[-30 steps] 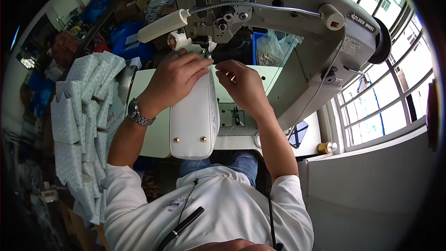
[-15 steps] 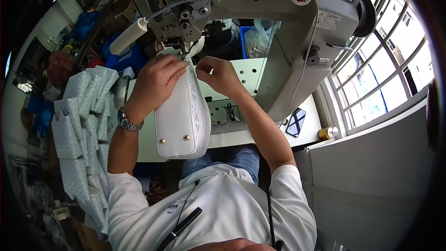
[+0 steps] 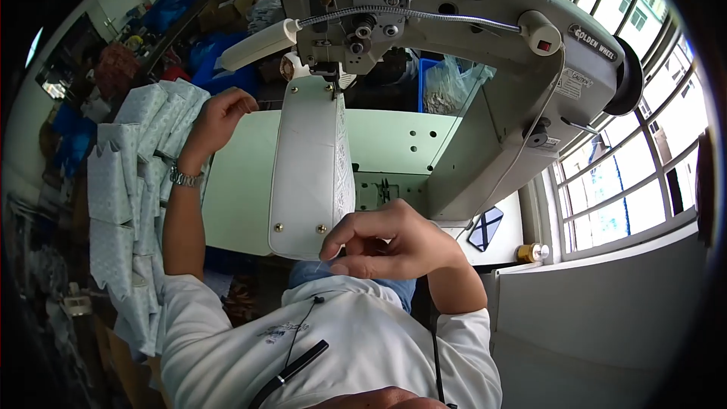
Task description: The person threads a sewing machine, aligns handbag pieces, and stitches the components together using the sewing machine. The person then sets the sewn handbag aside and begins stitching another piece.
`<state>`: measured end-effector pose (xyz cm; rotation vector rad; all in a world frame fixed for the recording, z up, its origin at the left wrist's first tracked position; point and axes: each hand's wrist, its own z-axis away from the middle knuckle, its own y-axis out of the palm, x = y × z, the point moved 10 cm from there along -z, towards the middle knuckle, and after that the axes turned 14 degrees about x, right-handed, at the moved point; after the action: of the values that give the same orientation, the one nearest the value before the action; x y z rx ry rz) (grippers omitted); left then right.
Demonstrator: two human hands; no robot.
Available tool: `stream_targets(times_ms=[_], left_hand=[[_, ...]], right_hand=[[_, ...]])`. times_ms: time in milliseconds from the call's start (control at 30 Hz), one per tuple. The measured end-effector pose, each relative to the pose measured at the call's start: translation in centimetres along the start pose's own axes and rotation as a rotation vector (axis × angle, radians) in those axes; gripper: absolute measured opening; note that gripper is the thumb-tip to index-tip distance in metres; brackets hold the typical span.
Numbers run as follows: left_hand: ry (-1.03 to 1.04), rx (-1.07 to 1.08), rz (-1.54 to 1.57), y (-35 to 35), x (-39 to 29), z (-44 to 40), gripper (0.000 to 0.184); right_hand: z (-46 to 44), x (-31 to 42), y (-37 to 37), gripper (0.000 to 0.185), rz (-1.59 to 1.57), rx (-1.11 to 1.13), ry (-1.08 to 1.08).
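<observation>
A white bag [image 3: 307, 159] with gold studs stands out from the sewing machine's needle area, its far end under the machine head. Its right side carries a lace-like pattern. My left hand [image 3: 219, 117] is off the bag, to its left, beside the stacked pieces; its fingers are extended and loosely bent, with nothing seen in them. Close to the bag's near end, my right hand [image 3: 394, 246] has thumb and forefinger pinched at a thin pale thread [image 3: 316, 263], which is hard to see.
The grey sewing machine [image 3: 485, 98] arches over the pale table [image 3: 238, 197]. Stacked patterned pieces [image 3: 113, 189] lie at the left. A phone [image 3: 485, 229] and a small yellow bottle [image 3: 531, 252] are at the right, by the window. A blue bin [image 3: 429, 79] stands behind.
Both hands have left the bag's far end: my left hand moved out to the left, my right hand came back toward my body. The bag's far end with two studs is now uncovered.
</observation>
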<state>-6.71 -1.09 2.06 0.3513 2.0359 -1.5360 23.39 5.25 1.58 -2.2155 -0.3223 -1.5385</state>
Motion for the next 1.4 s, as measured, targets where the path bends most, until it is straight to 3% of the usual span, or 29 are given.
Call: stream_targets(times_ms=[33,67,133,233,300,367,433,567,667,867,1133,1333,1400], left_hand=[[-0.245,0.117,-0.054,-0.6,4.8,0.5,0.016],[-0.265,0.104,-0.044,-1.0,6.5,2.5,0.016],[-0.64,0.181,-0.685,-2.3,9.6,5.8,0.024],[-0.687,0.04,-0.813,-4.1,2.9,6.5,0.032],[-0.215,-0.199,-0.587,-2.9,-6.3,4.7,0.039],[-0.014,-0.093,-0.286,1.1,-12.2,2.7,0.048],[-0.05,0.06,-0.356,5.7,-15.0,1.2,0.059],[-0.127,0.025,-0.52,8.3,-14.5,-0.4,0.081],[-0.151,-0.097,-0.486,7.9,-13.8,0.2,0.082],[-0.275,-0.032,-0.383,7.7,-12.7,-0.6,0.08],[-0.258,-0.104,-0.389,7.3,-12.4,-1.6,0.085],[-0.257,-0.078,-0.379,7.0,-12.8,-1.6,0.081],[-0.289,-0.014,-0.362,7.4,-12.3,-1.6,0.083]], right_hand=[[0.8,0.1,-1.5,0.012,0.044,-0.127,-0.035],[1.8,0.0,-2.8,0.012,0.086,-0.254,-0.071],[3.6,-3.7,-6.4,0.022,-0.241,-0.529,0.056],[4.3,-5.6,-11.4,0.03,-0.114,-0.798,0.124],[3.4,-6.5,-13.1,0.035,-0.121,-0.871,0.122],[1.6,-6.7,-14.0,0.036,-0.099,-0.901,0.102],[0.2,-7.0,-14.6,0.037,-0.08,-0.937,0.072],[-0.8,-7.7,-15.4,0.035,-0.125,-0.967,0.001],[-1.0,-8.2,-15.6,0.032,-0.158,-0.957,-0.033],[-1.5,-8.4,-15.8,0.022,-0.174,-0.955,-0.102],[-1.7,-10.0,-15.9,0.014,-0.154,-0.99,-0.168],[-1.2,-10.2,-16.1,0.017,-0.104,-0.979,-0.151],[-0.6,-9.7,-15.5,0.021,0.024,-0.943,0.038]])
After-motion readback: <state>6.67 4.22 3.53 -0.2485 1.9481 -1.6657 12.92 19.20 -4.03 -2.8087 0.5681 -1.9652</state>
